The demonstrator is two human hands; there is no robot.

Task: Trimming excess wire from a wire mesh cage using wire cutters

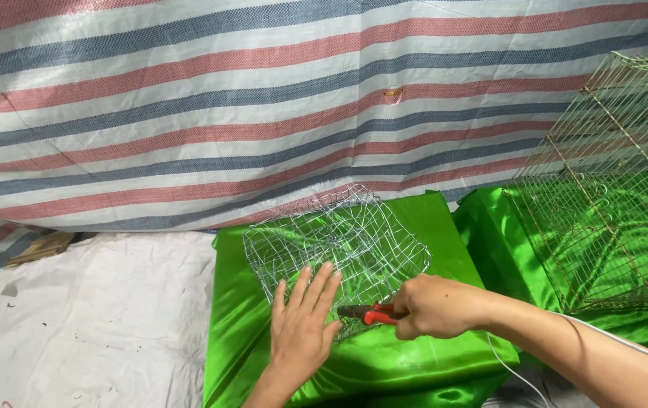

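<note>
Pliers [365, 313] with red handles sit clenched in right hand [436, 306], nose at near edge of wire mesh [335, 240] atop green cloth [384, 363], while left hand [303, 323] lies flat, fingers spread, apparently pinning mesh steady.

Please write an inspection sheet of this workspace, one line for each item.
Surface: green satin cloth over a raised block, on a white sheet.
Job's things: bent wire mesh piece on the cloth; red-handled pliers at its near edge.
Clutter: wooden pieces at far left.
Grips: left hand flat, pressing the mesh; right hand closed on the pliers.
Cables: thin white cord under the right forearm.
Surroundings: striped tarpaulin behind; wire cage on a second green cloth at right.
</note>
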